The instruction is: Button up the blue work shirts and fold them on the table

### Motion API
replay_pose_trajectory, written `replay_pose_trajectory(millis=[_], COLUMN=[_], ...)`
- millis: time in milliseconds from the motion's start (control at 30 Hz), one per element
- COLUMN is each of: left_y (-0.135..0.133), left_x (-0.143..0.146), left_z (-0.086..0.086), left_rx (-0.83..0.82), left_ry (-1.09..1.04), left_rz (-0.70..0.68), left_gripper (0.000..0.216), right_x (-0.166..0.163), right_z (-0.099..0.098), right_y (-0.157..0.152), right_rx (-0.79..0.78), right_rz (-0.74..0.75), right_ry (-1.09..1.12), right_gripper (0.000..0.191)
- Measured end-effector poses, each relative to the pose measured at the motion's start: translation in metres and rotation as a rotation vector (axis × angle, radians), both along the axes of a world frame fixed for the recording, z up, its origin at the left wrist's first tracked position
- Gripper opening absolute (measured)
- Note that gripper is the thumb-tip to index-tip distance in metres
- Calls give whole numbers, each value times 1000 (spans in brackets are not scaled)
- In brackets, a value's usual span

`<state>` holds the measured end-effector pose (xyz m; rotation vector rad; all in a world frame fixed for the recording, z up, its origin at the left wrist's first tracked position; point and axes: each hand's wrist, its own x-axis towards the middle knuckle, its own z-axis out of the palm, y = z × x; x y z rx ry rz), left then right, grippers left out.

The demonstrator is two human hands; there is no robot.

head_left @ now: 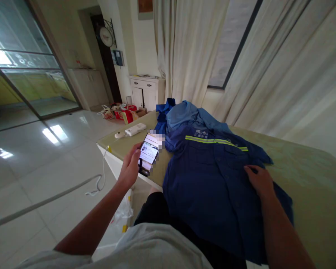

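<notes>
Head view: left hand [132, 164] closed around a smartphone [148, 152], screen lit and facing up toward the wearer, held tilted just above the left edge of the desk [310, 179]. Right hand [261, 182] on the right side of a dark blue work shirt [201, 183], fingers loosely bent; cannot tell whether the fingertips pinch any fabric. Shirt lies spread on the desk, buttoned front up, pale lettering above a yellow-green stripe across the chest; lower part reaches over the near edge toward the wearer's lap. Directly beyond it, a crumpled light blue garment [182, 116], touching; a brighter blue garment [164, 114] bunched to the left of that. Near the desk's far left corner, a white handheld device [135, 129] with a small white rounded object [119, 135] beside it. White cord [103, 173] hangs off the left edge. Farther back, a white cabinet [148, 89] stands left of pale curtains [196, 48]; red bags [126, 112] on the floor before it.
</notes>
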<state>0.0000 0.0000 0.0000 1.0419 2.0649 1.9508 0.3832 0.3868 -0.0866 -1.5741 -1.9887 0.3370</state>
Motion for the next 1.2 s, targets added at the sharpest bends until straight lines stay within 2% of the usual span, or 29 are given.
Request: replay_pose_trajectory(millis=[267,667,1000,1200], left_y=[2,1,0,-1], left_x=[7,13,12,13], left_z=[4,8,5,6], left_rx=[129,178,144,127], left_ry=[-88,-64,-51,1], left_rz=[-52,-17,-9,4], left_gripper=[52,50,50,47], right_x=[0,1,1,0], right_z=[-1,-4,-4,-3], right_y=[-1,3,4,2], right_rx=[6,7,-8,9], right_rz=[7,-11,-10,-8], right_ry=[-4,-29,-20,-2], right_gripper=[46,52,55,49])
